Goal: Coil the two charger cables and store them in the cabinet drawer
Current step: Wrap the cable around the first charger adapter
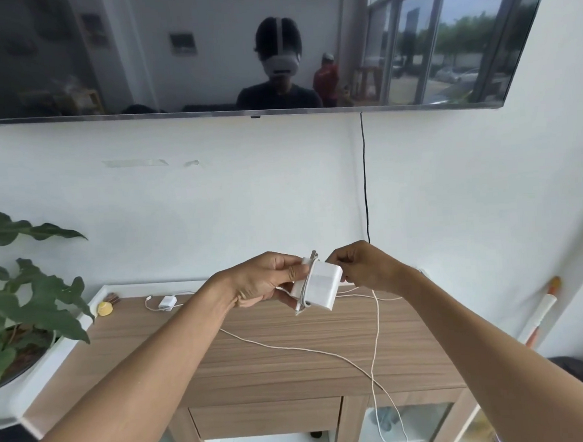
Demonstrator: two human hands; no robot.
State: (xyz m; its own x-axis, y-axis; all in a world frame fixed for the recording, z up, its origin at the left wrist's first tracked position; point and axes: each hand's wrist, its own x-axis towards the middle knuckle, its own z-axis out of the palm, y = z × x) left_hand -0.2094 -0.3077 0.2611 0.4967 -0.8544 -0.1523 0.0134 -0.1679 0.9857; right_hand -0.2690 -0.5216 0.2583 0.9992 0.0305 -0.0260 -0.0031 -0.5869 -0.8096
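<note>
My left hand (266,281) grips a large white charger brick (322,283) above the wooden cabinet top (256,351), with a few turns of its white cable wound round it. My right hand (360,266) pinches that cable (374,351) at the brick's right edge. The loose length of the cable trails across the top and hangs in a loop over the front edge. A second, small white charger (167,301) with its short cable lies uncoiled at the back left of the top. The cabinet drawer (266,420) below is shut.
A wall-mounted TV (240,47) hangs above, with a black cord (365,183) running down the wall. A potted plant (21,302) stands at the left. A small yellow object (104,308) sits at the back left corner. Glass cabinet doors flank the drawer.
</note>
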